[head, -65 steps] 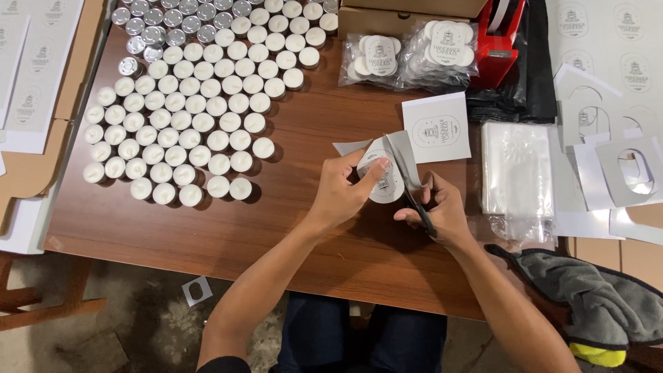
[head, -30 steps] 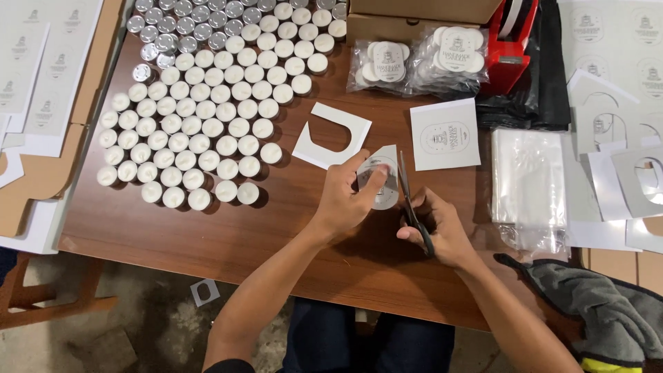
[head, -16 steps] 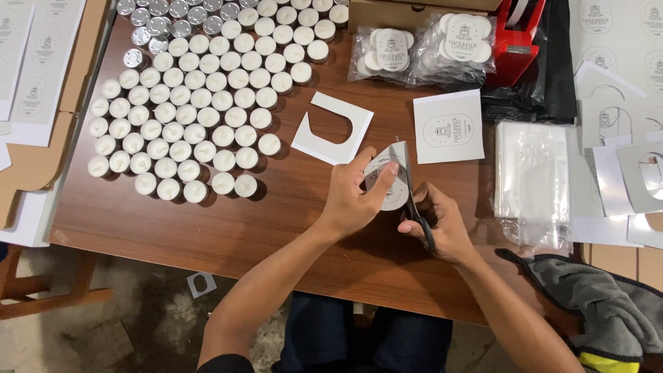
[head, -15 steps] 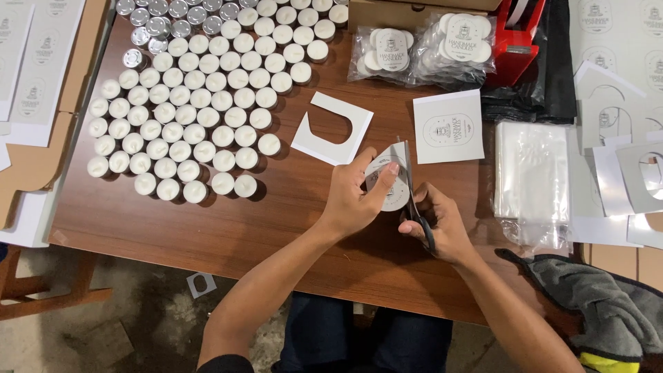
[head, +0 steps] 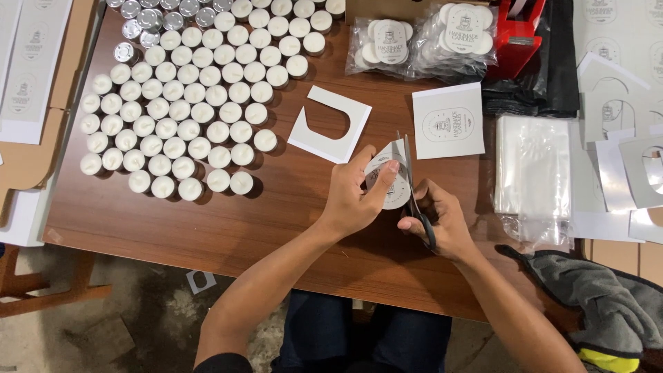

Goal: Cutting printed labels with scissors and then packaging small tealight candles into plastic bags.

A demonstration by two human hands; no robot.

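Brown wooden worktop (head: 228,228), with paper cutting near its front edge.
Left hand (head: 352,197) pinched the round paper label (head: 388,183) up off the wood so the scissors (head: 414,197) could go around it; right hand (head: 438,221) had its grip closed through the handles, while small white candles (head: 186,103) sat together at the far left corner, out of the way.

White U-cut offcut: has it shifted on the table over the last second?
No. The offcut keeps its place beside the tealights; only the view drifted.

Both hands meet over the middle, forearms reaching in from below.
Left hand (head: 352,197) pinches with thumb and fingers; right hand (head: 436,220) is curled closed, fingers through handles.
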